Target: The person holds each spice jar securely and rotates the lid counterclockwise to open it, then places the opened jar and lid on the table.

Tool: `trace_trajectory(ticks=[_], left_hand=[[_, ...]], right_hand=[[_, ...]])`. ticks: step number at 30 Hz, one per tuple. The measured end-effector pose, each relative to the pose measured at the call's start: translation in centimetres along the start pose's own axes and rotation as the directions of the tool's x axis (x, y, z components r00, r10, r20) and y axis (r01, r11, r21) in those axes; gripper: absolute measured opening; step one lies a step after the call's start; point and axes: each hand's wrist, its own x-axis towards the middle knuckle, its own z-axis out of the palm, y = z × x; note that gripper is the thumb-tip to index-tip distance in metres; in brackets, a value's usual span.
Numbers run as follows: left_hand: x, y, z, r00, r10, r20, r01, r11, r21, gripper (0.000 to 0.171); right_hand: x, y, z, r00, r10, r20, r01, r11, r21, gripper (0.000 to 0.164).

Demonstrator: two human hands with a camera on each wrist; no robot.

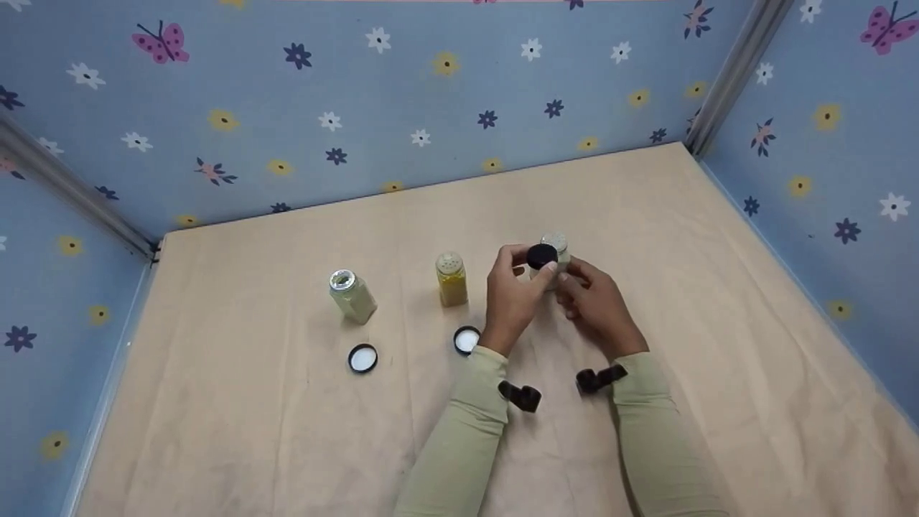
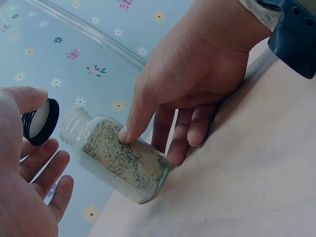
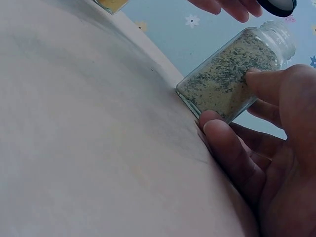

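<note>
Between finger and thumb, my left hand (image 1: pixel 515 296) pinches a black screw cap (image 1: pixel 543 255), its white lining showing in the left wrist view. The cap is apart from the threaded neck of a square glass spice jar (image 2: pixel 126 158). My right hand (image 1: pixel 599 301) grips that jar, thumb on one side and fingers around the other. Pale seasoning with green flecks fills much of it. In the right wrist view the jar (image 3: pixel 229 74) stands on the cloth, and a perforated shaker top shows on it in the head view.
To the left stand a shaker jar of yellow powder (image 1: pixel 452 281) and a jar of pale green seasoning (image 1: pixel 354 298) with a silvery rim. Two black caps with white linings (image 1: pixel 362 358) lie on the beige cloth (image 1: pixel 237 402). Flowered blue panels (image 1: pixel 388 93) border the table.
</note>
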Motion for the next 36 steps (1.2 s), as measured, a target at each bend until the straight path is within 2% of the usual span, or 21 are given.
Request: trace_trajectory(ticks=[6,11,28,36], left_hand=[[-0.6,0.1,-0.3,1.0,0.022,0.01,-0.022,1.0,-0.005,0.034],[-1.0,0.1,-0.7,1.0,0.007,0.005,-0.007,1.0,-0.016,0.034],[-2.4,-0.8,-1.3,1.0,-0.002,0.023,0.002,0.999,-0.035,0.036],[-3.2,-1.0,-1.8,0.998,-0.027,0.055,0.027,1.0,-0.014,0.044]], right_hand=[[0.0,-0.1,0.1,1.0,-0.016,0.01,0.016,0.999,0.03,0.048],[-0.2,-0.2,-0.1,0.999,-0.045,0.016,0.045,0.999,0.0,0.046],[-0.2,-0.4,0.0,0.999,-0.041,0.02,0.041,0.999,0.008,0.048],[-0.3,-0.2,0.1,0.999,-0.016,0.031,0.014,0.998,0.053,0.047]])
